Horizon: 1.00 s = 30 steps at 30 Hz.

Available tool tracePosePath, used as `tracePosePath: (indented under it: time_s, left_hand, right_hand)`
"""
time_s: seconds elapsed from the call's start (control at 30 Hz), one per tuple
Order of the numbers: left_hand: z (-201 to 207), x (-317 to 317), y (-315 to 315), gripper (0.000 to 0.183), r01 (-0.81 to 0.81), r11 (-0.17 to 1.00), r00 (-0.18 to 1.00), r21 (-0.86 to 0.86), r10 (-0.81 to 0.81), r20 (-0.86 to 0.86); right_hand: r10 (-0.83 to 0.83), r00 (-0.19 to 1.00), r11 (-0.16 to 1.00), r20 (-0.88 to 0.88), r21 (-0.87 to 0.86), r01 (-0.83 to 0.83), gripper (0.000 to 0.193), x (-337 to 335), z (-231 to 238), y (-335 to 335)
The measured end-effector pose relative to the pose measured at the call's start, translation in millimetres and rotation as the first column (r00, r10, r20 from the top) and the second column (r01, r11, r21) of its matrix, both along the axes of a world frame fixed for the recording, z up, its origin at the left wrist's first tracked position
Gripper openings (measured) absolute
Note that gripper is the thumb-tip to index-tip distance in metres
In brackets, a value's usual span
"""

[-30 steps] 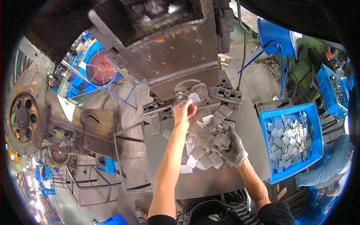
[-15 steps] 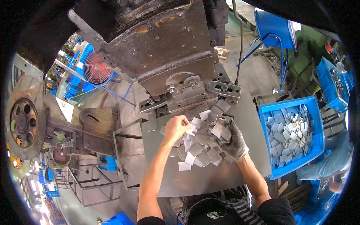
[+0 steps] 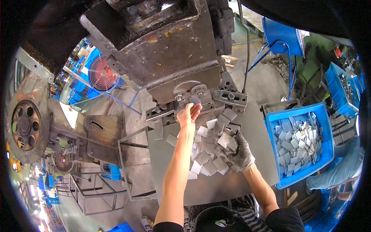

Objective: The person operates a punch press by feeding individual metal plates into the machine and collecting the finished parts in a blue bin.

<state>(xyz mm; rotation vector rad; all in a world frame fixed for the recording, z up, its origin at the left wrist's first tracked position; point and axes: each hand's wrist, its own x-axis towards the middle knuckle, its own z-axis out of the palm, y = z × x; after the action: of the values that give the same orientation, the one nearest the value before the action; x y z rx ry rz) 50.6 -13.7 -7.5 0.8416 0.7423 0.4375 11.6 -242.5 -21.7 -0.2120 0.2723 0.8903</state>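
My bare left hand (image 3: 188, 114) reaches up to the die at the foot of a heavy press (image 3: 181, 73). Between its fingertips is a small square metal plate (image 3: 196, 100), held at the die's front. On my right hand (image 3: 242, 153) is a grey work glove, with the fingers closed around several square metal plates (image 3: 225, 140) above the table. A loose heap of similar plates (image 3: 210, 167) spreads over the metal table top (image 3: 170, 170) below and between my hands. The underside of the plates in my right hand is hidden.
At the right stands a blue bin (image 3: 275, 154) filled with metal plates. Bolted clamps (image 3: 231, 99) flank the die. A red-and-blue fan (image 3: 102, 72) and a flywheel machine (image 3: 27, 123) are at the left. A blue chair (image 3: 284, 34) stands far right, and a person's leg (image 3: 334, 170) shows beyond the bin.
My left hand has moved from over the heap up and forward to the die, bringing a metal plate there. My right hand stays nearly in place with its plates. The view has shifted slightly.
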Motion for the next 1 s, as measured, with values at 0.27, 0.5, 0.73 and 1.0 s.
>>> tracePosePath:
  time_s: [0.27,0.5,0.73,1.0]
  left_hand:
    - [-0.4,1.5,-5.1,0.018,-0.009,1.0,1.0,-0.013,0.009,-0.01]
    - [6.9,-12.4,-3.4,0.012,-0.001,0.999,1.0,0.044,0.0,0.022]
    - [33.9,-97.3,-53.5,0.028,0.542,0.324,0.839,0.775,-0.261,-0.477]
    - [8.9,-132.0,-43.0,0.043,0.526,-0.336,0.752,0.781,-0.244,-0.612]
  right_hand:
    - [0.011,1.0,1.0,0.016,-0.011,-0.011,0.045,-0.8,-1.7,-4.0]
    - [0.02,1.0,1.0,-0.006,0.009,-0.019,0.042,-2.5,-4.7,0.5]
    - [-0.016,0.999,0.998,-0.037,-0.063,0.013,0.04,-6.1,19.6,-0.2]
    - [-0.292,0.941,0.933,0.173,-0.168,0.32,0.038,20.2,16.5,-107.9]
